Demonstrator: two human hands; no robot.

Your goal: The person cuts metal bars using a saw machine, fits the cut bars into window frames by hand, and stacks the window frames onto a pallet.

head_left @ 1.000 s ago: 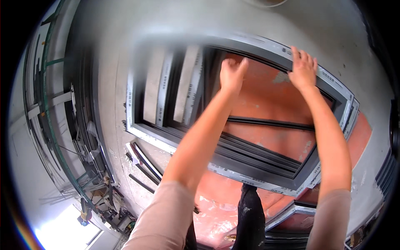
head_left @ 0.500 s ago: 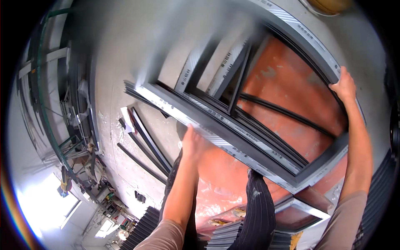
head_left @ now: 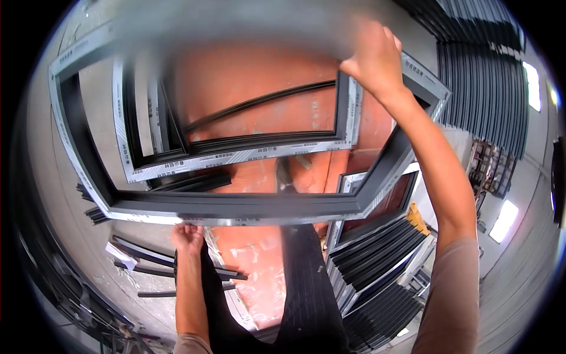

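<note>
A large grey window frame (head_left: 247,206), its outer edges covered in pale printed film, is held up tilted in front of me. My left hand (head_left: 187,237) has its fingers curled against the bottom bar. At the upper right, my right hand (head_left: 377,62) grips the top bar, which is blurred close to the camera. Through the opening I see a smaller grey frame (head_left: 236,158), also with film strips, lower down over the reddish sheet (head_left: 265,76). Inside its opening a thin dark strip (head_left: 265,100) runs slantwise.
Several dark profile lengths (head_left: 147,253) lie on the floor by my left leg. Right of my legs are a framed panel (head_left: 377,206) and stacked black profiles (head_left: 377,251). More profiles (head_left: 483,94) are stacked at the far right. Metal racking (head_left: 71,289) stands lower left.
The window frame has swung from a steep slant to nearly level and come apart from the smaller frame. My right hand has moved up and left. The view has turned rightward.
</note>
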